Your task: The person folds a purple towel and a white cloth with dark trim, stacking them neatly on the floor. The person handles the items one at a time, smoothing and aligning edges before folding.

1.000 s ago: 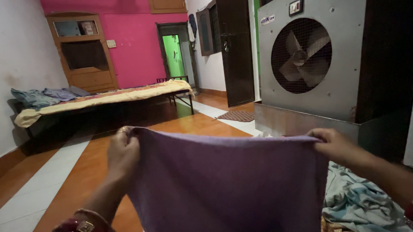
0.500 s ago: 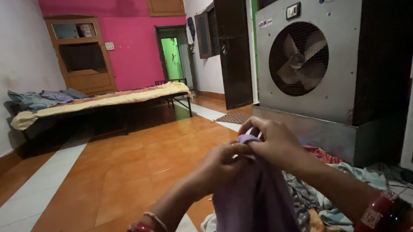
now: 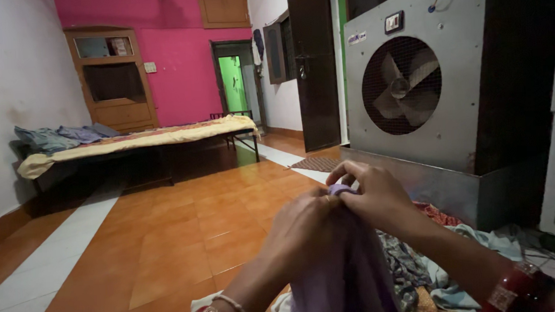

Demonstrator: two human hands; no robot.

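The head view shows both hands meeting at the middle of the frame, over an orange tiled floor (image 3: 169,242). The left hand (image 3: 305,226) and the right hand (image 3: 373,195) are pressed together, each pinching the top edge of a purple cloth (image 3: 344,265), which hangs folded down between the forearms toward the bottom edge. Red bangles (image 3: 514,289) circle the right wrist.

Just below and right of the cloth lies a heap of crumpled clothes (image 3: 444,261) on the floor, blue, grey and patterned pieces mixed.

Behind the hands, at right, stands a large metal air cooler (image 3: 462,92) with 1 round fan grille, resting in a metal tray base (image 3: 416,181); what the base holds cannot be seen.

At left, along the wall, a low bed (image 3: 133,140) carries a yellow sheet and 1 pile of folded bedding (image 3: 58,137) at its head.
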